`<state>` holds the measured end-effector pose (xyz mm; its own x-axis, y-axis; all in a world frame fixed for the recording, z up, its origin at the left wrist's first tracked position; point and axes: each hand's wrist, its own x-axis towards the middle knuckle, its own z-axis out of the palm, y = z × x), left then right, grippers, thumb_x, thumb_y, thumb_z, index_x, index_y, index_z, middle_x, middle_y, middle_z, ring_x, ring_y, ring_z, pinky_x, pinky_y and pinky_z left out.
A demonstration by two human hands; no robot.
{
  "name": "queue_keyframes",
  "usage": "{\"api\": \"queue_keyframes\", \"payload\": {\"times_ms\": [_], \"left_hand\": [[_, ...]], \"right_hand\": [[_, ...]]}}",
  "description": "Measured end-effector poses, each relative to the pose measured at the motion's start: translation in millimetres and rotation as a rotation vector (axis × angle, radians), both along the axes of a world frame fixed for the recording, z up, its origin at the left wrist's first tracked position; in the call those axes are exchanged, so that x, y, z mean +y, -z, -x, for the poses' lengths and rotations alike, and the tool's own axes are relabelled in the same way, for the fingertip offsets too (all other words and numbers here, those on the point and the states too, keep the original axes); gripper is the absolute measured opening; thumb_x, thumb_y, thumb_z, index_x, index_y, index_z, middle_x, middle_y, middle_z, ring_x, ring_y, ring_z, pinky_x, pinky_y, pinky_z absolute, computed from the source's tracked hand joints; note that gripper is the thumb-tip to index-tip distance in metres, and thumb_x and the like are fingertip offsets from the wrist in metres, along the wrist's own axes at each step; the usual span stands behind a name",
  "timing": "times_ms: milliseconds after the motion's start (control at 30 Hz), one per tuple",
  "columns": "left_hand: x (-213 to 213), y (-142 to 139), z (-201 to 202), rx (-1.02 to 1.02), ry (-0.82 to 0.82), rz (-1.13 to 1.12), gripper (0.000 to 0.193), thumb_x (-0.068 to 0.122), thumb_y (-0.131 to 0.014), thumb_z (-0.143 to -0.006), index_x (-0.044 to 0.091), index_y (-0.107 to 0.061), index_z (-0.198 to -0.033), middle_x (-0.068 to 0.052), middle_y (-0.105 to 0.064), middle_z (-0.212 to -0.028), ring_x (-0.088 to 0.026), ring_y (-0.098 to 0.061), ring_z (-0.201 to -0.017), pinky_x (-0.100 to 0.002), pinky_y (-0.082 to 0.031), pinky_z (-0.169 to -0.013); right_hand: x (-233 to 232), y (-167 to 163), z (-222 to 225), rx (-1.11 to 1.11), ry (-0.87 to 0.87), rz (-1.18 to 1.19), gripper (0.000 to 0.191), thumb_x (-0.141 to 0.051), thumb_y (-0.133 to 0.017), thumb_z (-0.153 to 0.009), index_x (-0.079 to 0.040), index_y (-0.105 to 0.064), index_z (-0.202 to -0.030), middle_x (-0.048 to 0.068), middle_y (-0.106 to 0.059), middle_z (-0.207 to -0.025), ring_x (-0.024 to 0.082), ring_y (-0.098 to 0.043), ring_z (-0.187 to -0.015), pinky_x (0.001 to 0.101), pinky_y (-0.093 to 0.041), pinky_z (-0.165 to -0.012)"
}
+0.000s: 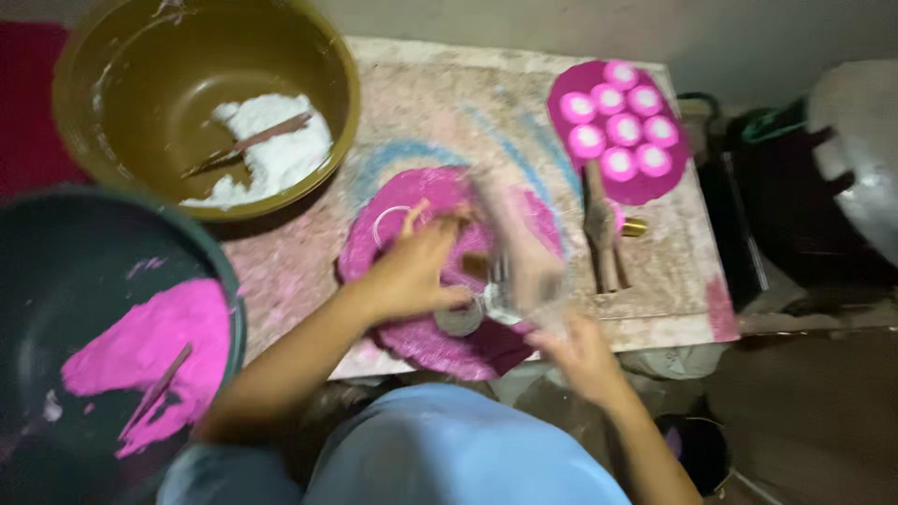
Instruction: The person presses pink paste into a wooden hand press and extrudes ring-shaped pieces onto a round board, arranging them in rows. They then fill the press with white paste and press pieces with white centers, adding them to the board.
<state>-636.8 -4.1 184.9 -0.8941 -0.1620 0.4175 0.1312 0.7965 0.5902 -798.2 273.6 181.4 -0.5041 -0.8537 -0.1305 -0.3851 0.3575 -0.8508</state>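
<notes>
My left hand presses, fingers curled, on the pink powder disc at centre. My right hand, at 5 o'clock, grips a blurred clear container. Tilting it could spill and smear the disc.

Left hand and right hand on blurred clear mould over pink powder heap; olive bowl, white powder.

- A low stone slab, stained with pink and blue powder, serves as table.
- A pale wall stands behind.
- The brown floor is dim.
</notes>
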Motion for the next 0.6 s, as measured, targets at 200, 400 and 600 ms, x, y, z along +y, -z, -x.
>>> {"api": "queue_keyframes", "payload": {"times_ms": [200, 400, 600], "left_hand": [[52.7, -71.9, -35.0, -0.545, 0.471, -0.155, 0.025, 0.033, -0.064, -0.086, 0.018, -0.07, -0.104, -0.014, -0.069, -0.079, -0.031, -0.069, -0.074, -0.045, -0.057, -0.066], [34.7, -107.9, -111.7, -0.562, 0.289, 0.018, 0.016, 0.035, -0.064, -0.086, 0.021, -0.063, -0.093, -0.011, -0.068, -0.071, -0.035, -0.07, -0.068, -0.05, -0.052, -0.058], [33.3, -151.6, -166.1, -0.602, 0.134, -0.134, 0.021, 0.034, -0.065, -0.085, 0.022, -0.062, -0.102, -0.014, -0.069, -0.07, -0.04, -0.07, -0.069, -0.052, -0.054, -0.062]], "right_hand": [[-45.2, -126.1, -17.9, 0.743, -0.732, 0.468, 0.053, -0.054, -0.076, -0.086, -0.005, -0.064, -0.103, 0.009, -0.063, -0.09, 0.029, -0.065, -0.082, 0.0419, -0.049, -0.071], [-112.1, -178.2, -24.7, 0.691, -1.292, 0.497, 0.056, -0.058, -0.072, -0.077, -0.005, -0.054, -0.08, 0.013, -0.056, -0.074, 0.035, -0.059, -0.067, 0.0461, -0.043, -0.058], [-134.3, -155.5, -58.8, -0.082, -1.475, 0.175, 0.047, -0.044, -0.062, -0.11, -0.006, -0.051, -0.086, 0.011, -0.052, -0.074, 0.034, -0.059, -0.066, 0.0415, -0.041, -0.059]]}}
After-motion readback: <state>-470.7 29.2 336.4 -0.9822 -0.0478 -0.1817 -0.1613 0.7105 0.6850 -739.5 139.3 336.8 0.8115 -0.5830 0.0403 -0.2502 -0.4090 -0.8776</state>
